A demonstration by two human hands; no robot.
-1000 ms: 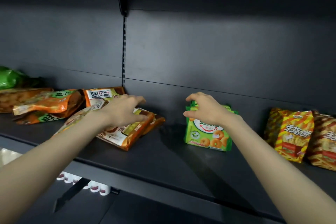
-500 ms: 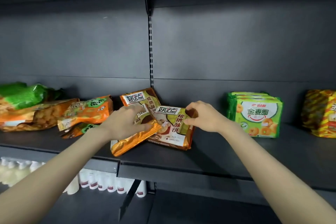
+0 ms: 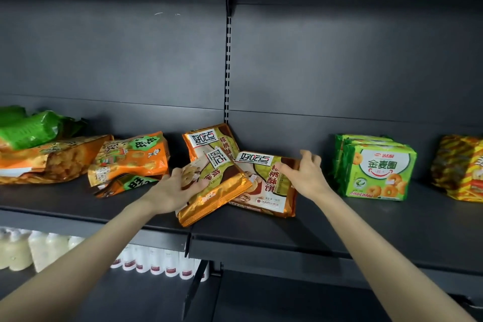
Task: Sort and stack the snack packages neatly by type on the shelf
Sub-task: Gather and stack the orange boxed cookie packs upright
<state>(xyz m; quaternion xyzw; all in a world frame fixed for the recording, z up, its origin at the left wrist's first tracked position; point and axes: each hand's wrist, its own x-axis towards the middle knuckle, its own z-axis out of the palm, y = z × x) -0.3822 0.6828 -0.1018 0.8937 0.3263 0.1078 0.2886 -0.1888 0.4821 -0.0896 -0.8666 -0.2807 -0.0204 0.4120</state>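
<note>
Three brown-and-gold walnut cookie packs lie overlapping at the middle of the black shelf [image 3: 392, 227]. My left hand [image 3: 172, 191] grips the front pack [image 3: 217, 191], which tilts over the shelf's front edge. My right hand [image 3: 304, 175] holds the right end of the flat-lying pack [image 3: 264, 185]. The third pack [image 3: 209, 142] leans against the back wall behind them. A neat stack of green ring-biscuit packs [image 3: 379, 167] stands to the right, apart from my right hand.
Orange snack bags [image 3: 130, 162] lie jumbled left of the cookie packs, with a large orange bag [image 3: 52, 159] and green bags [image 3: 28, 128] further left. Yellow-red striped packs [image 3: 460, 167] sit at the far right. White bottles [image 3: 156, 261] line the lower shelf.
My right hand left the green stack and moved left onto the flat cookie pack. My left hand stays on the front cookie pack. The view has shifted left.
</note>
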